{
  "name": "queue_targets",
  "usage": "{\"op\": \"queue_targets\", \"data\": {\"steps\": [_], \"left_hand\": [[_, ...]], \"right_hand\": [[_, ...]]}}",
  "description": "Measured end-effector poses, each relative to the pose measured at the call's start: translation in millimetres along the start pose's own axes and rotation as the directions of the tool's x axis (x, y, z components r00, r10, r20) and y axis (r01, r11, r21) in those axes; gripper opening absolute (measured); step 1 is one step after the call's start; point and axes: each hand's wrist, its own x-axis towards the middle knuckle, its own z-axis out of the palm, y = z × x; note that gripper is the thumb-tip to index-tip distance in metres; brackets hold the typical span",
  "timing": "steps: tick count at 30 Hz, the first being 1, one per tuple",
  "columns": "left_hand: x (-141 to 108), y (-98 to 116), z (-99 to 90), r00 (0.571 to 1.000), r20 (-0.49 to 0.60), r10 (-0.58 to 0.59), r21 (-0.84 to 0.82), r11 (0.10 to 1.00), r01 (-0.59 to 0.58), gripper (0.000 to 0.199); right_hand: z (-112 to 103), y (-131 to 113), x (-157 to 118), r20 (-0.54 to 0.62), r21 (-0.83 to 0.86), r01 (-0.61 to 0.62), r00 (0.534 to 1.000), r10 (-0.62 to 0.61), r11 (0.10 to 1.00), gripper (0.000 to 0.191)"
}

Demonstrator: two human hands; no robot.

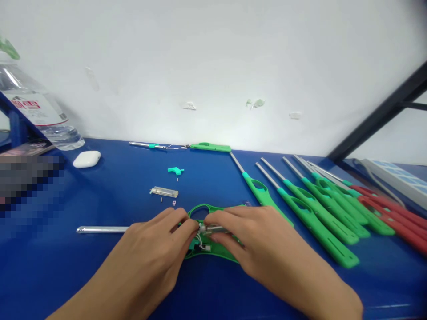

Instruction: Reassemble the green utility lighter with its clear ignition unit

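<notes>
An opened green gas lighter (213, 208) lies across the blue table in front of me. Its metal tube (102, 230) points left. Inside the casing, white wires (200, 242) and a small dark part with a pale end show. My left hand (160, 242) is closed over the tube end of the lighter, fingertips pressed together by the casing. Between the thumb and fingers of my right hand (256, 240) is a clear fuel tank (215, 230), held over the casing, its valve end by my left fingertips. My fingers hide part of the casing.
Beyond my hands lie another clear tank (165, 192), a teal trigger (175, 170) and tiny metal pieces. A dismantled lighter (210, 146) lies by the wall. Several green lighters (316, 229) and red ones (396, 218) fill the right. A white case (86, 159) and water bottle (36, 106) stand left.
</notes>
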Motion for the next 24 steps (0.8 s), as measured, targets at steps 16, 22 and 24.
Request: {"op": "queue_targets", "data": {"steps": [16,22,24], "left_hand": [[1.2,0.5,-0.8,1.0,0.018,0.009,0.012,1.0,-0.01,0.03],[2.4,1.5,-1.3,1.0,0.008,0.008,0.012,1.0,-0.008,0.032],[2.7,2.4,-1.8,1.0,0.005,0.016,0.021,1.0,-0.017,0.032]], "right_hand": [[0.1,-0.6,-0.5,-0.007,0.004,0.005,1.0,-0.005,1.0,0.014],[0.9,-0.2,-1.2,0.001,-0.006,0.001,1.0,-0.001,1.0,0.012],[1.1,-0.6,-1.2,0.008,-0.015,-0.006,1.0,0.007,1.0,0.011]]}}
